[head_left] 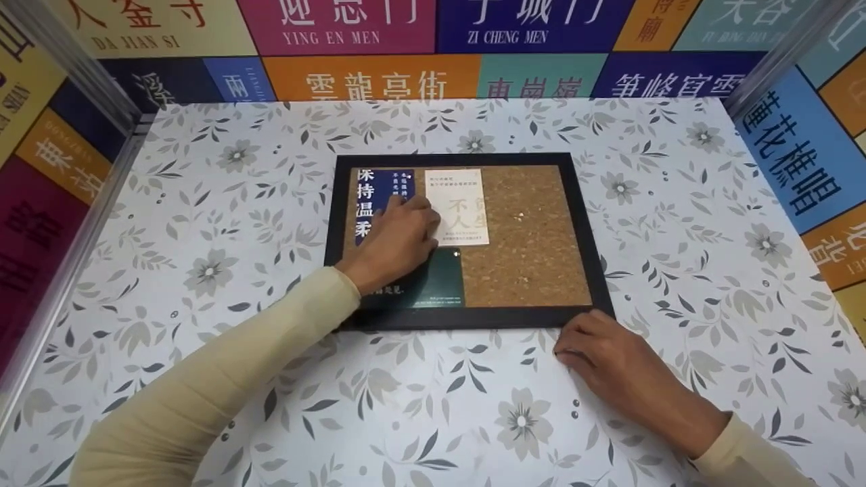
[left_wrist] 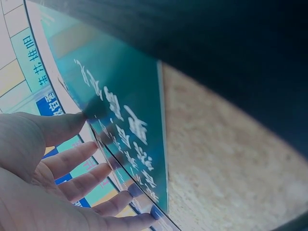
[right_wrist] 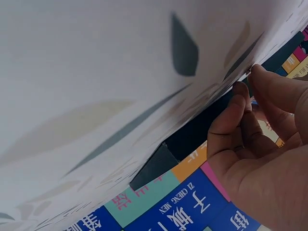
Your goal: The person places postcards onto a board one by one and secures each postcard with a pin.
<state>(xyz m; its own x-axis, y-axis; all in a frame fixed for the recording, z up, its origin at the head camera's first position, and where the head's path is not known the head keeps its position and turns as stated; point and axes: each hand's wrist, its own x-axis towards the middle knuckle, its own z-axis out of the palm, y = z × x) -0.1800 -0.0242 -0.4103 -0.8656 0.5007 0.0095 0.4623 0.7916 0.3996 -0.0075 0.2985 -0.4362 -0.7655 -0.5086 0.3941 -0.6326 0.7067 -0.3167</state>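
Note:
A black-framed cork board [head_left: 534, 250] lies on the table with a blue card [head_left: 382, 182], a white card [head_left: 467, 196] and a dark green card [head_left: 440, 284] on its left half. My left hand [head_left: 399, 240] is over the cards, between the blue and white ones. Its fingers, nearly straight and spread in the left wrist view, rest on the card surface. By the frame's near right corner is my right hand [head_left: 602, 352], fingers curled. In the right wrist view its thumb and forefinger pinch a tiny brownish thing [right_wrist: 248, 72], too small to identify.
A floral cloth [head_left: 210, 270] covers the table. Small shiny pins sit in the cork, one a gold-looking pin [head_left: 519, 216]. Colourful lettered panels [head_left: 379, 81] stand behind and at both sides.

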